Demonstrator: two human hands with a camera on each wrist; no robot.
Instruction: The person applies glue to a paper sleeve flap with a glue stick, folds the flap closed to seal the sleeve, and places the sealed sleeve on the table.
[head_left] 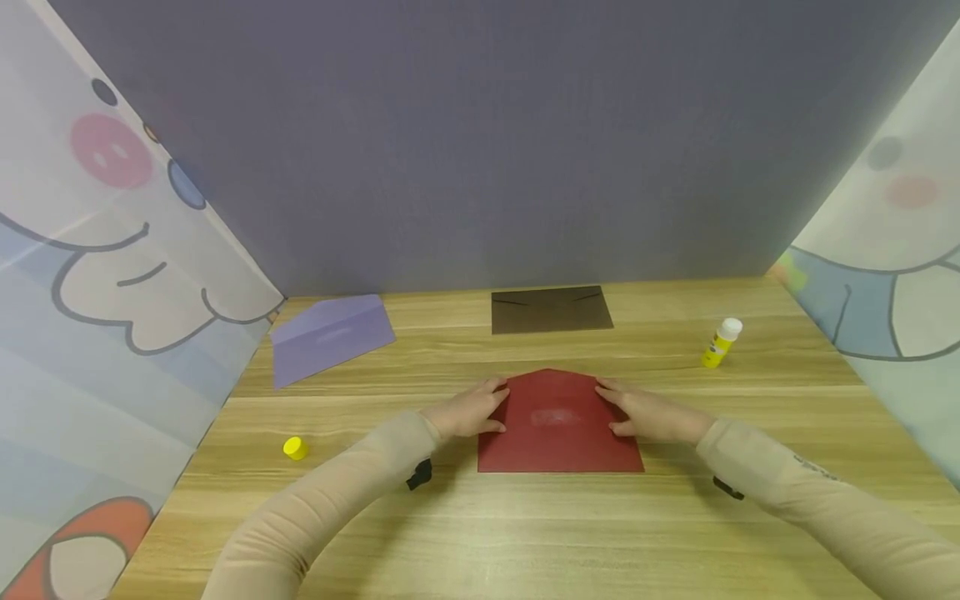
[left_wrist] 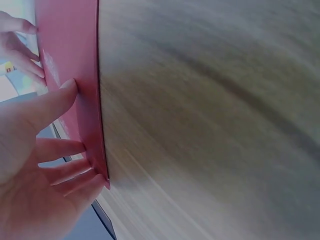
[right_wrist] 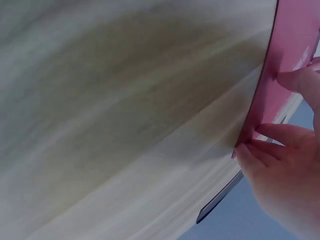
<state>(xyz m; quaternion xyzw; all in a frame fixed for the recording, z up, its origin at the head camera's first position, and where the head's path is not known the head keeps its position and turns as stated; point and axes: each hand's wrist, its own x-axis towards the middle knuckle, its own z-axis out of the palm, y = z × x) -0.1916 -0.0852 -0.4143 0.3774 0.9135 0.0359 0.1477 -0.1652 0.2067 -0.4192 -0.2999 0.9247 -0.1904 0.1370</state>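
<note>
Red envelope (head_left: 561, 451), one. Lies on the table (head_left: 570, 537), between two hands; peaked edge on the far side, crease hard to make out. Pale patch (head_left: 555, 417) at its middle, substance unclear. Side edges partly covered by fingers; in both wrist views it runs out of frame.

Left hand (head_left: 471, 411), at the red envelope's left edge. Thumb set apart from the fingers, its tip on the face; other tips meet the edge. Cannot tell whether any tip lies beneath the paper. Palm cut off in the left wrist view.

Right hand (head_left: 654, 414), at the red envelope's right edge. Thumb apart from the fingers, tips touching the paper; undersides hidden. Cut off in the right wrist view.

Purple envelope (head_left: 322, 343), beyond and left of the red envelope; faint mark, indistinct.

Brown envelope (head_left: 551, 312), directly beyond the red envelope; thin dark lines near its far corners, too fine to identify.

Glue stick (head_left: 720, 346), beyond and right of the red envelope; yellow body, white end, print too small to read.

Yellow cap (head_left: 296, 448), well left of the red envelope.

Sleeves (head_left: 787, 483), beige, two, reaching in from either side of the red envelope; cut off by the frame. Lettering on the right one illegible.

Grey panel (head_left: 510, 150), behind the red envelope; top out of frame.
</note>
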